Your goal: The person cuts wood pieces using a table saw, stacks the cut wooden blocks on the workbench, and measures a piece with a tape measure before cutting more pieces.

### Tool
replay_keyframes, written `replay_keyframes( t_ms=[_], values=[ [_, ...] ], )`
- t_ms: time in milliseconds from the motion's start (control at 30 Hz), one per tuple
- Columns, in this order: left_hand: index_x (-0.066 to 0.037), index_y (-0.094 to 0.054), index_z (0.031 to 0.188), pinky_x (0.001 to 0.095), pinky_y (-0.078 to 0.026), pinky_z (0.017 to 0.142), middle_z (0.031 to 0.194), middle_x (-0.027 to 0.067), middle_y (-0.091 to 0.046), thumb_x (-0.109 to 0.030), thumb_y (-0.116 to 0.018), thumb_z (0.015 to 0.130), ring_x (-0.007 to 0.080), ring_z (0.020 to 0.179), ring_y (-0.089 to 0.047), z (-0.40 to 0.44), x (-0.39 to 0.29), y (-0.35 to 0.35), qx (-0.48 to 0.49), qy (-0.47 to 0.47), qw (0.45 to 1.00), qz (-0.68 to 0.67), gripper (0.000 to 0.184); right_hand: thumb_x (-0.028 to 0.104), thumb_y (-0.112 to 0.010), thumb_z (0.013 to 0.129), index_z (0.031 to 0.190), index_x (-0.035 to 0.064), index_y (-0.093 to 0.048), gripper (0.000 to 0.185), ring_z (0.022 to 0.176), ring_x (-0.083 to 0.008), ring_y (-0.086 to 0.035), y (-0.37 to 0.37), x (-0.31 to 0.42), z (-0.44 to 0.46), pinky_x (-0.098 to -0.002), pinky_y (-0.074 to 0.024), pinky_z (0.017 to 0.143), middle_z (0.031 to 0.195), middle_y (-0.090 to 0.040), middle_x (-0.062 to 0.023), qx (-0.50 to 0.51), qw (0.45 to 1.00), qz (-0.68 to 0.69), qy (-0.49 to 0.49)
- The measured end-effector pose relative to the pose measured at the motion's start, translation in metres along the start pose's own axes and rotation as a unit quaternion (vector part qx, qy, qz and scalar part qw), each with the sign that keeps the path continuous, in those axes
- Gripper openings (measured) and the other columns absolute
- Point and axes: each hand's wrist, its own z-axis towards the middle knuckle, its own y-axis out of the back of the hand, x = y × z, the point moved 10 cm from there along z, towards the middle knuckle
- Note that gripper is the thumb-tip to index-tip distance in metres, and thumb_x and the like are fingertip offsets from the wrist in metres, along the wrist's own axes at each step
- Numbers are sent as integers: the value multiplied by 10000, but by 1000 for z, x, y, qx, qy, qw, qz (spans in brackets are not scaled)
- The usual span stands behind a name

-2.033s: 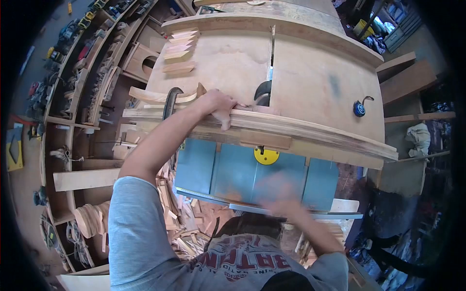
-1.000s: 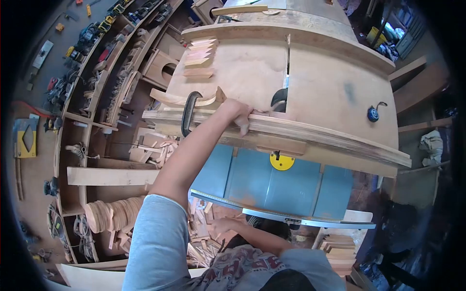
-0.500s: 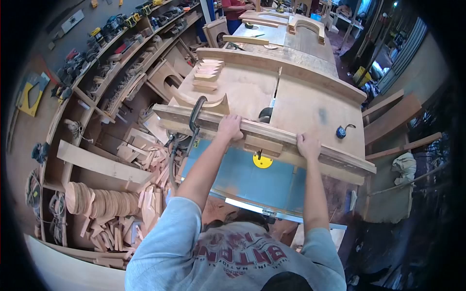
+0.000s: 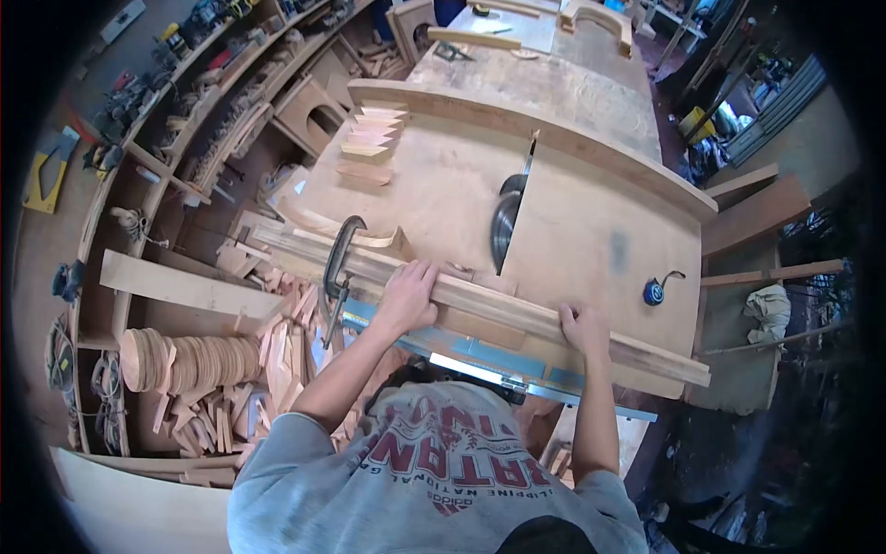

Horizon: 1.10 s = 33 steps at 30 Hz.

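Observation:
A plywood crosscut sled (image 4: 591,203) lies on the blue table saw (image 4: 475,351). My left hand (image 4: 408,297) is closed over the sled's near wooden rail (image 4: 498,309), just right of a C-clamp (image 4: 338,268). Further along the same rail, my right hand (image 4: 584,331) grips it with the fingers over its top. The round saw blade (image 4: 504,224) stands up through the slot, beyond the rail and between my hands. Beside the clamp, a curved wooden piece (image 4: 369,238) rests against the rail. Small pointed wood pieces (image 4: 371,138) sit in a row at the sled's far left.
A blue tape measure (image 4: 653,293) lies on the sled's right side. Wood offcuts (image 4: 291,351) are heaped at the left, by a row of stacked wooden discs (image 4: 189,360). Shelves (image 4: 198,111) with tools line the left wall. A long worktable (image 4: 554,83) extends beyond the sled.
Both hands have drawn the sled toward my body. More of the blade shows beyond the rail, and less of the blue saw top is visible.

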Motion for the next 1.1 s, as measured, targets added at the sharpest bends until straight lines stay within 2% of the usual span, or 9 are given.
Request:
replay_keyframes(
  t_ms=[267,400,433,467,633,733,833,900,1100],
  values=[
    [-12,-644,1338,499,-514,1063,1301,233,-703,-177,-579,885,427,1185,-657,43,-3,-9,159,52,961,-219,487,332,-732,906,1165,59,-771,378,958,-335,-741,-83,75,62,-485,-579,853,1102,-789,-177,168,967,168,97],
    [-8,-702,1266,526,-531,1025,1214,246,-739,-237,-541,961,447,1131,-685,66,28,-51,36,21,985,-165,414,237,-835,833,1011,42,-726,285,822,-232,-707,-119,71,81,-395,-581,757,929,-756,-104,167,956,227,84],
    [-6,-724,1220,538,-539,1005,1193,252,-743,-267,-540,968,446,1110,-695,64,33,-78,170,42,978,-115,407,237,-835,833,1011,42,-726,285,822,-232,-707,-117,67,81,-395,-581,757,929,-756,-104,170,956,225,84],
    [-5,-745,1174,549,-547,984,1171,259,-747,-297,-540,975,445,1090,-705,55,38,-102,300,60,950,-62,409,180,-830,821,965,54,-710,226,761,-195,-670,-115,57,83,-357,-555,693,872,-715,-74,186,947,255,58],
    [-14,-768,1096,547,-549,979,1144,267,-749,-332,-552,968,445,1086,-709,55,42,-92,293,103,945,-97,406,39,-721,771,813,91,-652,96,622,-107,-540,-5,8,53,-275,-414,515,733,-600,0,32,833,533,-147],
    [-20,-751,1137,541,-552,979,1140,262,-753,-327,-586,943,441,1084,-714,56,46,-91,305,126,937,-111,399,63,-645,806,980,52,-714,187,775,-120,-666,34,-7,85,-259,-536,660,892,-717,-53,-23,856,514,-56],
    [-18,-721,1162,534,-553,986,1148,253,-755,-315,-625,913,431,1096,-717,56,44,-91,303,137,933,-134,399,65,-705,887,1129,3,-752,254,931,-144,-707,102,181,43,-289,-578,830,997,-742,-81,-21,743,649,163],
    [-16,-705,1159,530,-553,990,1151,247,-756,-306,-643,898,425,1107,-718,60,41,-83,295,138,934,-144,395,99,-735,953,1249,-16,-740,318,1009,-174,-723,132,296,-25,-319,-585,892,1094,-753,-95,106,759,509,392],
    [-2,-615,1173,516,-518,979,1073,247,-737,-251,-647,844,430,1093,-682,62,38,-76,270,117,942,-162,414,187,-792,929,1377,29,-696,485,987,-188,-717,12,181,84,-328,-572,882,1157,-778,-109,75,876,423,217]
  ],
)
